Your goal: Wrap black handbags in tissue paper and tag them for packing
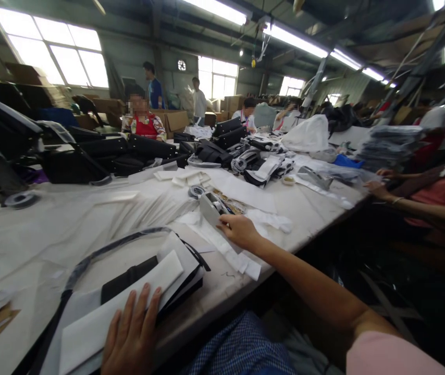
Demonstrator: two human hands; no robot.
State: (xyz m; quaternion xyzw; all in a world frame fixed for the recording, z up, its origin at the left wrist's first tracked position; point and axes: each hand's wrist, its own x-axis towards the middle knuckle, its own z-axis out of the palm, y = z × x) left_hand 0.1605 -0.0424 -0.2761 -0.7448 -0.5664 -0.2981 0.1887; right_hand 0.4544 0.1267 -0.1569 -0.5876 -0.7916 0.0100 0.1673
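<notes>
My left hand (134,330) lies with fingers outstretched on a folded white sheet (121,307). Beneath that sheet is a black handbag (185,286) with white wrapping material over it. The bag's strap (89,263), partly wrapped in a thin grey cover, loops over the table beyond it. Farther out, my right hand (240,232) has its thumb and fingers closed at the near end of a grey tape dispenser (210,208). Whether a strip of tape is between the fingertips I cannot make out. White paper strips (230,255) lie under the dispenser and this hand.
Thin white sheets (144,211) are fanned out left of the dispenser. A grey roll (196,192) sits behind it. Black bags (128,153) and wrapped parts crowd the table's far side. A co-worker's hands (379,187) are at the right edge; other people stand or sit beyond.
</notes>
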